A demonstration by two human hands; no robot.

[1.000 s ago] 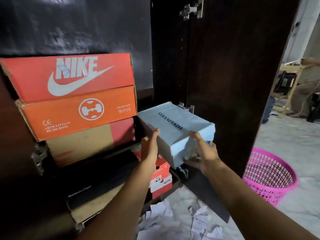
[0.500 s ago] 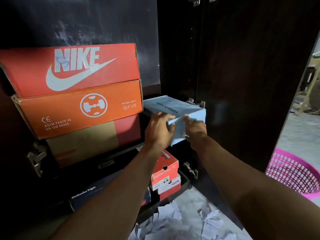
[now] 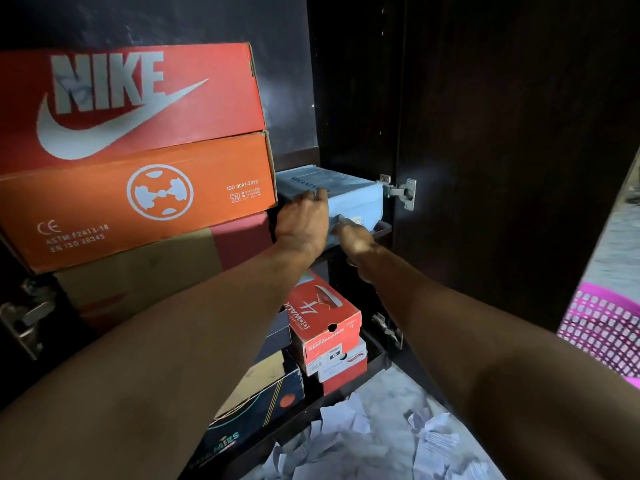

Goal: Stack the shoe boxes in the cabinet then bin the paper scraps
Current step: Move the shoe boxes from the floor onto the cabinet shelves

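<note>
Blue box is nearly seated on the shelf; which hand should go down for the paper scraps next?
Probably right. The right hand is lower on the blue box, and that arm is above the paper scraps and nearer the pink basket.

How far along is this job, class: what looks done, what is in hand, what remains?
Done: the Nike box and the orange box sit stacked in the cabinet. In hand: the left hand and right hand press the pale blue box onto the shelf. Left: paper scraps cover the floor, unbinned, beside the pink basket.
</note>
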